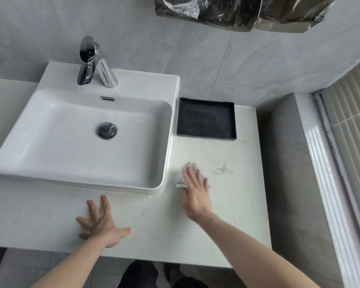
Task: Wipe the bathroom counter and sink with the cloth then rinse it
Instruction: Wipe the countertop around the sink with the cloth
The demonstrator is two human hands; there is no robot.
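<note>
A white marbled counter (227, 204) carries a white rectangular sink (56, 150) on its left half. My right hand (195, 192) lies flat with straight fingers on a small whitish cloth (182, 176), pressing it onto the counter just right of the sink's front corner. Most of the cloth is hidden under that hand. My left hand (101, 222) rests on the counter in front of the sink, fingers spread, holding nothing. A chrome faucet (89, 61) stands at the sink's back edge, and no water is visible running from it.
A black shallow tray (206, 134) sits on the counter behind my right hand, beside the sink. A chrome drain plug (106, 130) is in the basin. Grey tiled wall behind, a grey ledge (285, 163) and a window to the right. Crumpled foil (237, 11) hangs overhead.
</note>
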